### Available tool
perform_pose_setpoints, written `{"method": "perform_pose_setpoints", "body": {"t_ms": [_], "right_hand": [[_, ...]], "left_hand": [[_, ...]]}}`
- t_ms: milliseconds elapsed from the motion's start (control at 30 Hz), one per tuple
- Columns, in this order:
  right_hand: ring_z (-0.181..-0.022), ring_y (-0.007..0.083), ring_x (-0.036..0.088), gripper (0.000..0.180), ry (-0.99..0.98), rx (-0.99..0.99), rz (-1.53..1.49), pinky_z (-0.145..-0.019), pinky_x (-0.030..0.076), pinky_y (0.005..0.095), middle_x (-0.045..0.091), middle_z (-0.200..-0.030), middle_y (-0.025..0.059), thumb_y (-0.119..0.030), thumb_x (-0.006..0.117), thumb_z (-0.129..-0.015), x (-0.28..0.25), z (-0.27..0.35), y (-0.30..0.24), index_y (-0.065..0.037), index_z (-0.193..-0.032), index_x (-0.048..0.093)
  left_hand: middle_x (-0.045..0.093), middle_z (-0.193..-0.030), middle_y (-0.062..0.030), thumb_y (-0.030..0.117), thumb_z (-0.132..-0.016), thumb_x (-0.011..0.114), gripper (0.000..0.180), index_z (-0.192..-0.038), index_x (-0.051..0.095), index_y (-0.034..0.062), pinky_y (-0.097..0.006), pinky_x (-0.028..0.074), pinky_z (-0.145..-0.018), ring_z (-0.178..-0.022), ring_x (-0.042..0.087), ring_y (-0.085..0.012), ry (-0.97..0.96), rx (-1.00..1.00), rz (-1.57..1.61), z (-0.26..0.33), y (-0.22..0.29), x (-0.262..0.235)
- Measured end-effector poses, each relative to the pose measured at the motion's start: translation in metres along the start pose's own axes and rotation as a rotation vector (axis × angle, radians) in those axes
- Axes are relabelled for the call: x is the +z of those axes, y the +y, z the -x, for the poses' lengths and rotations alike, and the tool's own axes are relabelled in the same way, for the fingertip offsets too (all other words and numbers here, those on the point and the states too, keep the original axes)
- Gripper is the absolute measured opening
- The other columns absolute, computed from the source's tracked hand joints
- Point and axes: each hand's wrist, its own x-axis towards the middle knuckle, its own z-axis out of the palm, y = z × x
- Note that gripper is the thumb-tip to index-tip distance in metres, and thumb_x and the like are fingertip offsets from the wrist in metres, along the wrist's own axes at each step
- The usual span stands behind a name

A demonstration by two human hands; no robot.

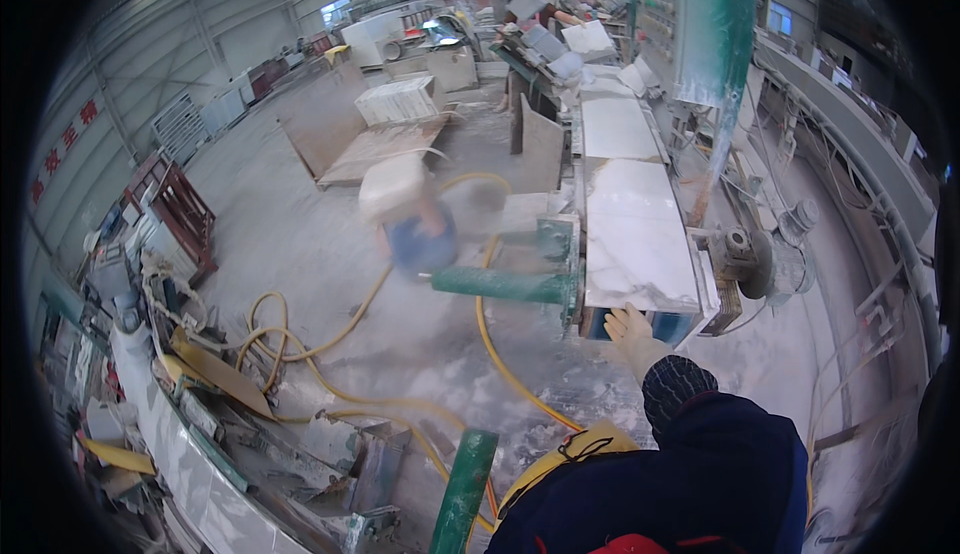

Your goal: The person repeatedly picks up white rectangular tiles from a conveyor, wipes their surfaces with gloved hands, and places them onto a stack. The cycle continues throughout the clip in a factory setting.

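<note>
My right hand [630, 332], in a pale glove, reaches forward to the near end of a white stone slab [640, 239]. Its fingers are stretched out and apart at the slab's near edge, with nothing held. The slab lies flat on a long conveyor bed [686, 330], its near edge rough and grey-stained; another white slab [622, 126] lies farther up the line. A dark blue sleeve with a grey knitted cuff [676, 390] covers my right arm. My left hand does not show.
A green cylinder [505, 284] juts left from the conveyor. Yellow hoses [360, 401] loop across the dusty floor. A motor [745, 259] sits right of the slab. A blurred stool-like thing [392, 186] stands left, stone scraps [340, 454] lie lower left, and a person [530, 2] works far off.
</note>
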Motion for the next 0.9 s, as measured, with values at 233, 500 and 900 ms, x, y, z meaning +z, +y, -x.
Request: {"method": "perform_pose_setpoints", "body": {"t_ms": [233, 500, 900], "right_hand": [[-0.129, 0.0382, 0.055, 0.05, -0.166, 0.132, 0.138, -0.104, 0.048, 0.0489, 0.051, -0.148, 0.0171, -0.032, 0.049, -0.106, -0.034, 0.005, 0.058, -0.009, -0.148, 0.039], [-0.121, 0.0403, 0.059, 0.041, -0.262, 0.447, 0.505, -0.101, 0.049, 0.0489, 0.056, -0.137, 0.0216, -0.026, 0.055, -0.103, 0.004, 0.054, 0.163, -0.008, -0.139, 0.045], [-0.06, 0.0237, 0.055, 0.015, -0.296, 0.512, 0.607, -0.052, 0.045, 0.0403, 0.054, -0.072, 0.0056, -0.021, 0.058, -0.099, 0.111, 0.098, 0.198, -0.011, -0.089, 0.055]], "left_hand": [[0.06, -0.132, -0.0244, 0.021, -0.099, 0.06, 0.039, -0.134, 0.058, 0.0022, -0.05, 0.048, -0.104, -0.12, 0.058, -0.041, -0.006, -0.054, -0.041, 0.006, -0.039, -0.014], [0.059, -0.134, -0.0249, 0.021, -0.1, 0.06, 0.041, -0.135, 0.056, 0.0011, -0.049, 0.048, -0.105, -0.122, 0.057, -0.0413, -0.014, -0.106, -0.094, 0.012, -0.066, -0.031], [0.057, -0.137, -0.0255, 0.023, -0.101, 0.059, 0.045, -0.138, 0.053, -0.0005, -0.049, 0.047, -0.107, -0.125, 0.056, -0.0417, -0.024, -0.144, -0.184, 0.021, -0.087, -0.053]]}}
